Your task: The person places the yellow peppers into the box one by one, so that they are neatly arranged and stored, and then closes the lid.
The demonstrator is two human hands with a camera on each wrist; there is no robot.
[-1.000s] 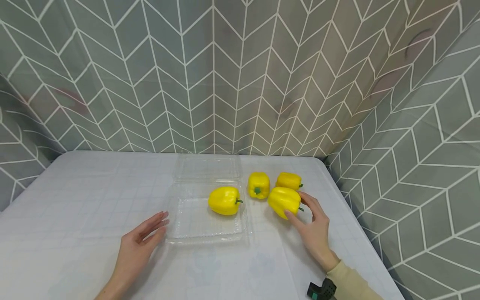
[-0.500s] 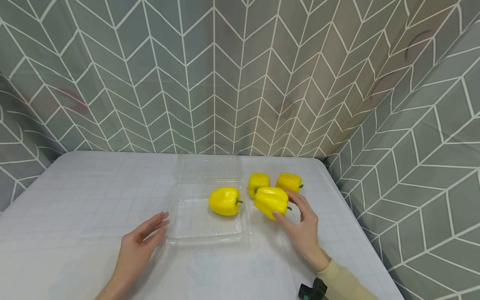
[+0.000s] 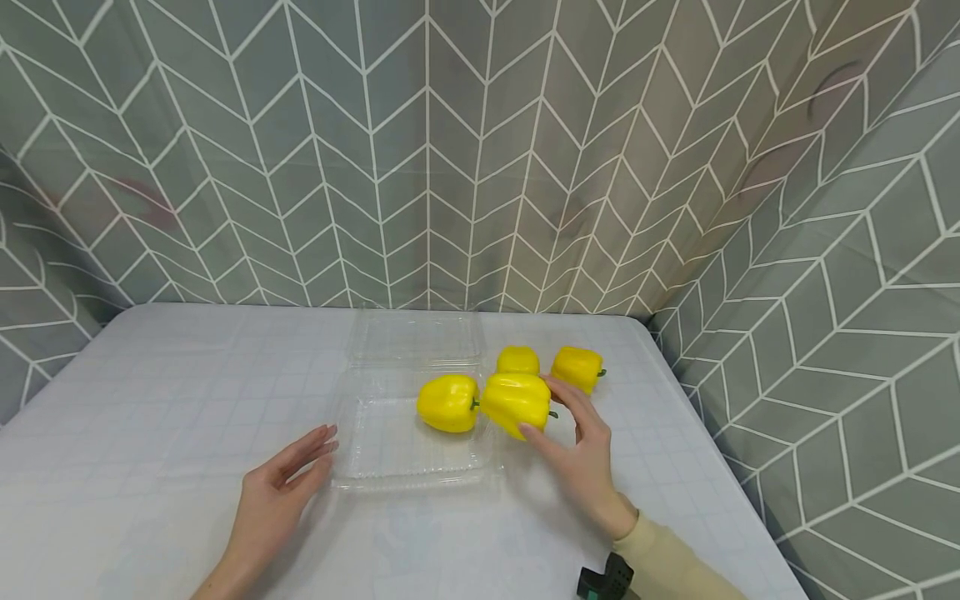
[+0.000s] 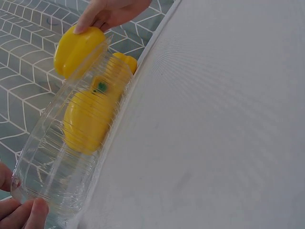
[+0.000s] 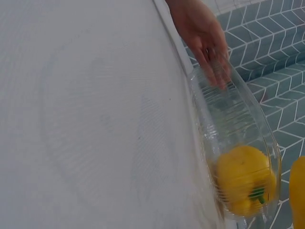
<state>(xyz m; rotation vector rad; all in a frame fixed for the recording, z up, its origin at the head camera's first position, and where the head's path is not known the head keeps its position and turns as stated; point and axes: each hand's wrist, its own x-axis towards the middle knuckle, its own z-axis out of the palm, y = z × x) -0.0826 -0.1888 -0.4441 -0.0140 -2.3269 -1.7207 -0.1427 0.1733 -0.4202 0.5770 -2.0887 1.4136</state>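
My right hand (image 3: 581,458) holds a yellow bell pepper (image 3: 515,402) between thumb and fingers, at the right edge of a clear plastic clamshell container (image 3: 408,481). In the left wrist view this bell pepper (image 4: 78,50) is raised beside the container's rim. Inside the container, toward its right side, lies another yellow bell pepper (image 3: 447,404), its green stem pointing right. My left hand (image 3: 277,483) touches the container's left side with fairly straight fingers. The right wrist view shows the left fingers (image 5: 217,76) against the container wall.
Behind the right hand lie two more yellow bell peppers (image 3: 517,359) (image 3: 577,367) on the white-covered table (image 3: 187,383). The container's lid (image 3: 416,335) is folded back toward the rear edge. A patterned curtain (image 3: 450,150) stands behind and at the sides.
My right hand has carried the bell pepper leftward, from beside the loose peppers to the container's right edge. The left hand has stayed in place.
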